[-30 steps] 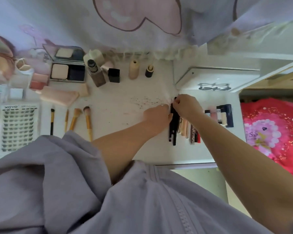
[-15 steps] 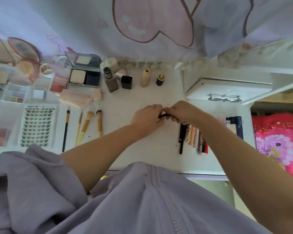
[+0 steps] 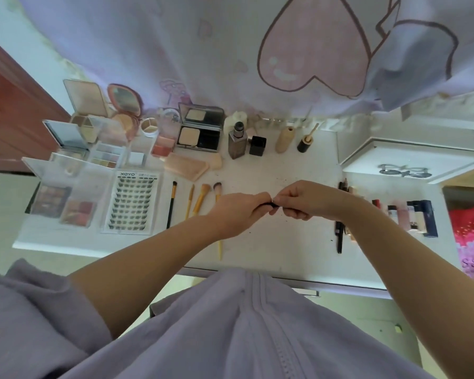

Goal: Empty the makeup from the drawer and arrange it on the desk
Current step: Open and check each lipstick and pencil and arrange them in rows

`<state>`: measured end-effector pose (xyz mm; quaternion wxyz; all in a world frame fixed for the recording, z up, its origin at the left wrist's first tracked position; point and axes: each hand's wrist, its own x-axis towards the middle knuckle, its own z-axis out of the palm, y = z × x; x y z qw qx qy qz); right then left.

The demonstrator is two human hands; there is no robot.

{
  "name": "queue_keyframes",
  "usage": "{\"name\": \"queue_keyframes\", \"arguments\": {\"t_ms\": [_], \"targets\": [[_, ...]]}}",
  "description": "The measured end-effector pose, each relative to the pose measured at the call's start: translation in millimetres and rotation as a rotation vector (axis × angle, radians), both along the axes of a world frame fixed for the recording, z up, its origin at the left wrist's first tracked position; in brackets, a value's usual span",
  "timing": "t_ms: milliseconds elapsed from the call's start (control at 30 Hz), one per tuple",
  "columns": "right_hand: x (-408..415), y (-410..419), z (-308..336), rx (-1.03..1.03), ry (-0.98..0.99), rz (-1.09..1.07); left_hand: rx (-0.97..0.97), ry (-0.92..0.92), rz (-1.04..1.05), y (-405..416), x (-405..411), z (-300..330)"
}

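Both forearms reach out over the white counter [image 3: 271, 165] and meet near its middle, raised a little above the surface. The left hand [image 3: 237, 212] has its fingers curled round one end of a small black stick [image 3: 271, 205], knuckles up, and the right hand [image 3: 304, 199] pinches the other end with thumb and fingertips, wrist bent slightly inward. The two hands nearly touch, so only a short piece of the black stick shows between them; what kind of makeup it is cannot be told.

Left of the hands lie four brushes [image 3: 200, 199] side by side, then a lash tray [image 3: 132, 203] and clear palettes [image 3: 63, 206]. Along the back stand an open compact [image 3: 199, 131], a dark bottle [image 3: 237, 142] and a beige tube [image 3: 283, 139]. Right of the hands a row of pencils and lip tubes [image 3: 402, 214] lies on the counter, partly behind the right forearm.
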<state>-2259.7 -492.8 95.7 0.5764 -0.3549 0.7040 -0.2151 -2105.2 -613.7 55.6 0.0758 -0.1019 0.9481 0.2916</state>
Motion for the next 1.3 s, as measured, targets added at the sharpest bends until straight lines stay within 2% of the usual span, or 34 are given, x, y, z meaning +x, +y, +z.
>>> {"name": "queue_keyframes", "arguments": {"t_ms": [100,233,267,333,433,533,800,1067,1300], "targets": [[2.4,0.7,-5.1,0.094,0.129,-0.026,0.171,-0.123,0.112,-5.0,13.1,-12.6],[10.1,1.0,-21.4,0.201,0.130,-0.255,0.572,-0.137,0.598,-21.8,15.8,-25.0],[17.5,-2.3,-27.1,0.202,0.166,-0.272,0.616,-0.130,0.685,-25.6,13.2,-28.0],[34.5,-12.7,-40.2,0.167,0.330,-0.250,0.555,-0.128,0.713,-31.0,6.6,-32.3],[57.8,-32.0,-55.7,0.132,0.508,-0.279,0.329,-0.173,0.622,-38.4,-0.3,-31.4],[73.3,-48.2,-67.2,0.131,0.512,-0.307,0.112,-0.276,0.534,-45.4,-3.0,-31.2],[87.7,-65.4,-83.5,0.160,0.575,-0.221,-0.114,-0.359,0.405,-50.0,-4.6,-35.3],[80.4,-53.2,-79.9,0.137,0.554,-0.293,-0.212,-0.329,0.364,-58.0,-6.1,-40.7],[-4.7,14.2,-60.3,0.127,0.614,-0.493,-0.146,-0.166,0.189,3.5,-59.4,-21.5]]}}
